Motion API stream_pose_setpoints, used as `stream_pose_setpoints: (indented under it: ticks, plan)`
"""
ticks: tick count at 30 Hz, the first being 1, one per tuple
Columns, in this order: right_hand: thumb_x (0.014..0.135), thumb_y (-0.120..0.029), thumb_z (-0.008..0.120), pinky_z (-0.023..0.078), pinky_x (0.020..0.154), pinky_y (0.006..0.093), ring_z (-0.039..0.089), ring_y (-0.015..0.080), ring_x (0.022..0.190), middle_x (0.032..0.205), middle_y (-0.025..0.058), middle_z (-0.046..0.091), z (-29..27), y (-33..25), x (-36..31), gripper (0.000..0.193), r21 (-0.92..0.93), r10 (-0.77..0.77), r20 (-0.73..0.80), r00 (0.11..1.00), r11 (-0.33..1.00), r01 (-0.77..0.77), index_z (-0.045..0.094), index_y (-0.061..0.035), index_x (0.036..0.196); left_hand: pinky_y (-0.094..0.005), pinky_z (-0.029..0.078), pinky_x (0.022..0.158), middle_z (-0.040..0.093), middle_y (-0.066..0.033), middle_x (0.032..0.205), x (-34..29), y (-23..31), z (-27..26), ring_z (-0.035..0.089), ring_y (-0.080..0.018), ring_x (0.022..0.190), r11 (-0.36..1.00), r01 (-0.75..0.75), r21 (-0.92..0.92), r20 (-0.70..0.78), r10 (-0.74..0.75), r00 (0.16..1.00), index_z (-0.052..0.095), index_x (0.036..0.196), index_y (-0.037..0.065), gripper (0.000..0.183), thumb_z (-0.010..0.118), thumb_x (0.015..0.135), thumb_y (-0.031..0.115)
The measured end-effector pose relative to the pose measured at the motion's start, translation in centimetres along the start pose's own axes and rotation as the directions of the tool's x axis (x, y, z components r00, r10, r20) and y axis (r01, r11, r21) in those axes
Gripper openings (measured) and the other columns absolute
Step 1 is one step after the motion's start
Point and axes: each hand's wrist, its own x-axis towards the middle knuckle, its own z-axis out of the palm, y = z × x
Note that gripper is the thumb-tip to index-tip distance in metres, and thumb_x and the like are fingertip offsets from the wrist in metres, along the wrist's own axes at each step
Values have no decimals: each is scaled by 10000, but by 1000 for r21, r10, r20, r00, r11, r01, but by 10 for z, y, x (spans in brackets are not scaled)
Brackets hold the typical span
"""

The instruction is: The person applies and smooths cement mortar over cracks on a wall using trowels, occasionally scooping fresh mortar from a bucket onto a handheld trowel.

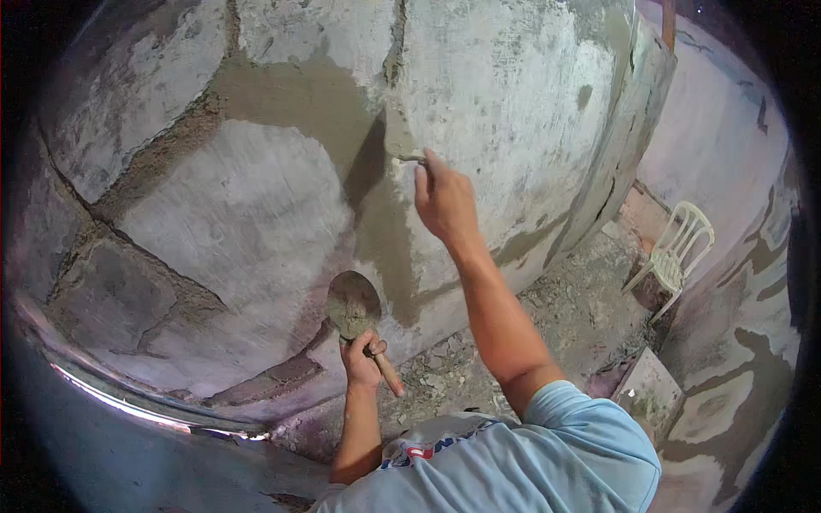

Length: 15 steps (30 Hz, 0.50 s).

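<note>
In front of me rises a pale, rough wall (248, 201) with wide cracks and bands of damp grey-brown mortar (295, 98). High up, my right hand (446, 198) is closed on the handle of a small trowel (399, 137). Its mortar-smeared blade lies at the wall along a vertical crack, beside a damp strip; whether it touches is hard to tell. Lower and to the left, my left hand (363, 362) grips the wooden handle of a larger, rounded trowel (353, 301). That blade is face up with a little wet mortar on it.
Rubble (453, 368) covers the floor below the wall. A white plastic chair (676, 252) stands at the right, with a flat slab (648, 392) nearer me. Another patched wall (727, 376) rises along the right side. Light shows through a low gap (128, 406) at lower left.
</note>
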Motion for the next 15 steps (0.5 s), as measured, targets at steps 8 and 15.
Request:
stream_pose_setpoints:
  ticks: [8, 15]
  plan:
    - [1020, -240, 603, 547, 781, 456, 702, 442, 879, 959, 273, 710, -69, 49, 91, 341, 64, -226, 116, 967, 973, 220, 670, -65, 1305, -298, 435, 620, 536, -1, 907, -22, -14, 44, 488, -113, 699, 1000, -19, 3, -34, 19, 999, 567, 1181, 118, 340, 628, 865, 6]
    - [1022, -183, 606, 488, 611, 356, 608, 216, 601, 710, 198, 640, -67, 62, 127, 297, 28, -301, 146, 942, 953, 300, 702, -49, 1268, -304, 431, 614, 541, -15, 910, -35, -53, 38, 498, -126, 704, 998, -41, -55, -110, 35, 993, 572, 1149, 113, 320, 643, 852, 16]
